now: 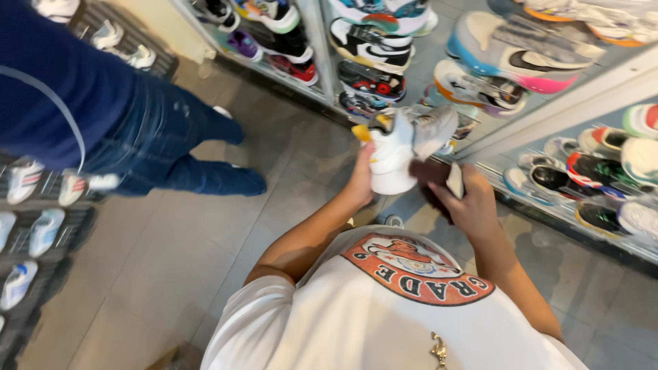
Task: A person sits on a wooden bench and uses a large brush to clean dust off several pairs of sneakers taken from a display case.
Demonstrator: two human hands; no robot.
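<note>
Head view: left hand [361,179] grips a white sneaker [396,154] from below, held up in front of the glass shoe shelves [576,96]. Right hand [471,205] clasps a dark cloth [430,175] against the sneaker. Another person's jeans [164,137] at left.

Glass display shelves [589,103] hold multicoloured sneakers [510,55]. A second person in blue jeans [164,137] stands on the grey tiled floor [171,260].

No packages, signs or screens in view. One label-like item: a small pale rectangular tag or card [455,180], held upright against the right hand's fingers [449,199], just right of the left hand's fingers. Blurred; its surface detail cannot be told.
</note>
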